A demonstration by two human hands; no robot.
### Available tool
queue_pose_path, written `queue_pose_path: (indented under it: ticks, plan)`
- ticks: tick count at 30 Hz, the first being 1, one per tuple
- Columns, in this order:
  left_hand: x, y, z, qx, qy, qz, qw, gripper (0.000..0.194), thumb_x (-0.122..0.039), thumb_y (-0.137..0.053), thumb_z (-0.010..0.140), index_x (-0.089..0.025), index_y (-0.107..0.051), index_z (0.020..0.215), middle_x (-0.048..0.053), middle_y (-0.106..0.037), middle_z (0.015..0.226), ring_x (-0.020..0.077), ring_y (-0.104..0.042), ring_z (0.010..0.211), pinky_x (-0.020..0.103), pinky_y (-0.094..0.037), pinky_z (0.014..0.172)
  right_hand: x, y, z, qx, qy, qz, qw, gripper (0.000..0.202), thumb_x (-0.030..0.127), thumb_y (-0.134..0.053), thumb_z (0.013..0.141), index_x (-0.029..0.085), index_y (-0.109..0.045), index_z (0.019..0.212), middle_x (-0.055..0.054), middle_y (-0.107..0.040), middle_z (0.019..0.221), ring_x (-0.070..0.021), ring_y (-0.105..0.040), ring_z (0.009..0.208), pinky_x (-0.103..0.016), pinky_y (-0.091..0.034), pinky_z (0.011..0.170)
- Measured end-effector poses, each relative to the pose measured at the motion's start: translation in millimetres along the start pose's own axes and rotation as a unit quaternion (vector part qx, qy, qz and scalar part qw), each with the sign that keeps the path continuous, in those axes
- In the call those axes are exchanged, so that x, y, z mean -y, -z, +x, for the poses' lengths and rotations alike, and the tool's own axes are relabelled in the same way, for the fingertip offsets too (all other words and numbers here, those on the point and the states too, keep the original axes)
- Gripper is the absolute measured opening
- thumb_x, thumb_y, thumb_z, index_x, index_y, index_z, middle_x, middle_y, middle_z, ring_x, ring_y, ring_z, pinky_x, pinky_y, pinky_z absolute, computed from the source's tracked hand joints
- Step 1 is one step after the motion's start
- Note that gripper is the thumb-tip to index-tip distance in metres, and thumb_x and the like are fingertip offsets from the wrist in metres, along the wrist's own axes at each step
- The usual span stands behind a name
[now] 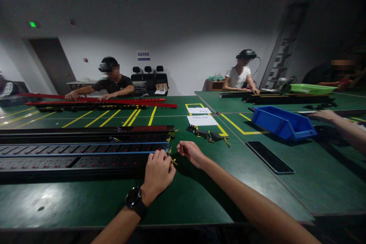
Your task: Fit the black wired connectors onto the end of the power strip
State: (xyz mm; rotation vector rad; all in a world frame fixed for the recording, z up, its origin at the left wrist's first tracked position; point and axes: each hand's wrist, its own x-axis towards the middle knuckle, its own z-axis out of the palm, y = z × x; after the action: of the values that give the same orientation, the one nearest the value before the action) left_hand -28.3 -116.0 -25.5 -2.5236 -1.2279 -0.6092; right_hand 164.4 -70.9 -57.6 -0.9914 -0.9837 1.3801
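My left hand (160,169), with a black watch on its wrist, curls over the right end of the nearest long black strip (108,163), which has red dots along its top. A short yellow wire end (174,162) sticks out by its thumb. Just right of that end, my right hand (191,153) hovers over the table with its fingers bent together; whatever they may pinch is too small to make out. Behind the near strip lie a blue-edged strip (85,149) and more dark rails (85,132). Black brackets with yellow-green wires (210,135) lie beyond my right hand.
A phone (269,156) and a blue bin (283,122) stand to the right on the green table (206,194). White paper sheets (202,120) lie ahead. Across the table, one person handles a red rail (137,102); others work at the right, where a forearm (340,124) reaches in.
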Motion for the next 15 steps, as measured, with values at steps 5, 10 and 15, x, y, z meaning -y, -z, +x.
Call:
queue_pose_path:
  ticks: [5, 10, 15]
  plan:
    - [-0.2, 0.3, 0.1, -0.005, 0.001, -0.003, 1.0, 0.012, -0.022, -0.058, 0.087, -0.019, -0.068, 0.083, 0.008, -0.061, 0.092, 0.0247, -0.052, 0.092, 0.04, -0.037, 0.079, 0.2, 0.1, 0.0, 0.004, 0.001, 0.0, 1.0, 0.029, 0.045, -0.07, 0.076, 0.017, -0.067, 0.067, -0.002, -0.064, 0.065, -0.0122, -0.05, 0.059, -0.026, -0.033, 0.056]
    - [0.1, -0.2, 0.1, -0.006, 0.001, -0.007, 1.0, 0.011, -0.022, -0.058, 0.087, -0.019, -0.068, 0.083, 0.008, -0.061, 0.093, 0.0247, -0.052, 0.092, 0.04, -0.037, 0.079, 1.3, 0.1, -0.5, 0.001, -0.002, -0.007, 1.0, 0.028, 0.044, -0.069, 0.078, 0.018, -0.067, 0.067, -0.002, -0.064, 0.065, -0.0124, -0.05, 0.059, -0.026, -0.034, 0.056]
    - [-0.1, 0.8, 0.2, -0.003, 0.001, -0.007, 1.0, 0.012, -0.022, -0.057, 0.087, -0.019, -0.067, 0.082, 0.008, -0.06, 0.092, 0.0245, -0.052, 0.092, 0.04, -0.038, 0.079, 1.6, -0.2, -0.9, 0.003, -0.002, -0.005, 1.0, 0.028, 0.044, -0.069, 0.077, 0.018, -0.068, 0.067, -0.002, -0.064, 0.065, -0.0121, -0.05, 0.059, -0.025, -0.034, 0.056]
